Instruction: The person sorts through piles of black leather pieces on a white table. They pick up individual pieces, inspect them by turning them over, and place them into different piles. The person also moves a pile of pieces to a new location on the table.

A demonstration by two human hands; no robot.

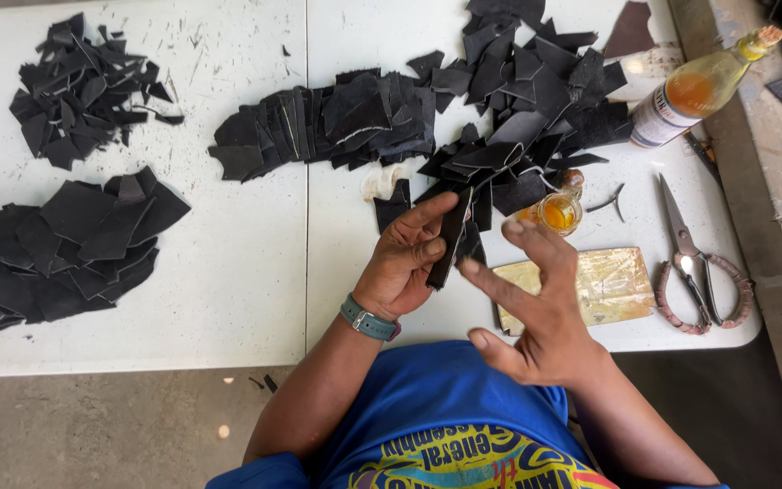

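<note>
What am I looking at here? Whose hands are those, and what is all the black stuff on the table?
The camera sits on a person's head, looking down at their own two hands. The left hand holds a black leather piece. The right hand is open with spread fingers, holding nothing. On the white table lie piles of black leather scraps, scissors, a bottle of amber liquid, a small jar of the same liquid and a yellowish block.

Bright, even daylight washes the white surface (228, 272) almost to glare at its far edge. Shadows are short and soft. The right hand (536, 308) is slightly motion-blurred; wide-angle bending curves the surface's edges.
</note>
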